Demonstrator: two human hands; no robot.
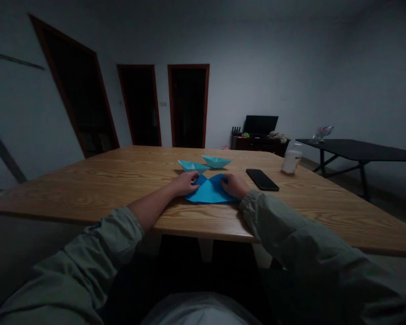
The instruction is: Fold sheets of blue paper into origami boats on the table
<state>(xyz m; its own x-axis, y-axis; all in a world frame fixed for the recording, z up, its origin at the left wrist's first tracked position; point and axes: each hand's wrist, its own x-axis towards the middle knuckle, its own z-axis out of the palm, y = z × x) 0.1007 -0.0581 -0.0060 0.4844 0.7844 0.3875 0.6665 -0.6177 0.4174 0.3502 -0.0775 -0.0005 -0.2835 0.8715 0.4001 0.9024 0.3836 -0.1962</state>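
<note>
A partly folded sheet of blue paper (209, 192) lies on the wooden table in front of me, near its front edge. My left hand (186, 183) grips its left side, thumb and fingers closed at the upper left corner. On the other side my right hand (235, 185) holds the paper's upper right part, its fingers partly hidden. Just beyond the sheet stand two light blue folded paper boats, the left boat (192, 166) close to my left fingers and the right boat (216, 161) a little farther back.
A black phone (262, 179) lies on the wooden table (128, 178) to the right of my right hand. Farther right stands a white bottle (292, 159). Beyond are a black table (358, 150) and a television (261, 124) on a cabinet.
</note>
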